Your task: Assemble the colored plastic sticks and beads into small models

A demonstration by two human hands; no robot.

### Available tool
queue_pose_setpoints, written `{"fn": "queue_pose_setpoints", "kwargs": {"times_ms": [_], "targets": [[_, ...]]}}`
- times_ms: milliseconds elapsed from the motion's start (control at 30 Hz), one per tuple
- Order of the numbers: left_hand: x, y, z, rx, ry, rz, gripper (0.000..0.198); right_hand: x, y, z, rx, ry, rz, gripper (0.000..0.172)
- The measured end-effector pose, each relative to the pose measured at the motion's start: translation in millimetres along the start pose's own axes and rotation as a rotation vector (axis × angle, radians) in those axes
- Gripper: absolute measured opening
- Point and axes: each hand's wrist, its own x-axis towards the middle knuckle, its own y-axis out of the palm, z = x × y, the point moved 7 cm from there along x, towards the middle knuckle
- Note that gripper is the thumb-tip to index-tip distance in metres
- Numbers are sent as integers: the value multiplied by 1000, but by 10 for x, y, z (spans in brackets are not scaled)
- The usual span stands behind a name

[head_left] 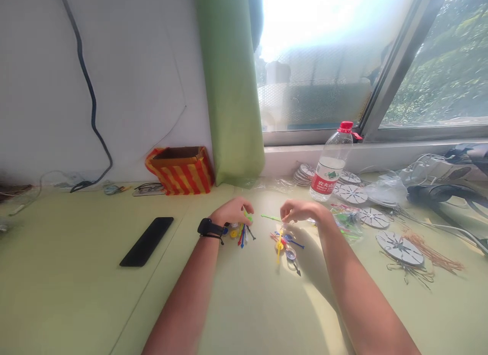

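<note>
My left hand, with a black watch on its wrist, is closed around a small bunch of coloured plastic picks whose ends hang below the fist; a green tip sticks out by the thumb. My right hand is curled in a pinch just above a second loose pile of coloured picks lying on the pale green desk. What the right fingers pinch is too small to name. A single green pick lies between the two hands.
A black phone lies to the left. A red-and-yellow striped box stands by the wall, beside a green curtain. A water bottle, white slotted discs, plastic bags and cables crowd the right side.
</note>
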Motion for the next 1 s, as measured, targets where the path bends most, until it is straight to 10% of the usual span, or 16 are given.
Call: {"fn": "queue_pose_setpoints", "kwargs": {"times_ms": [567, 1000], "targets": [[-36, 14, 134, -4, -25, 32, 62, 118, -190, -162, 416, 19, -304, 7], [-100, -262, -871, -455, 354, -250, 38, 86, -38, 508, 1046, -347, -124, 23]]}}
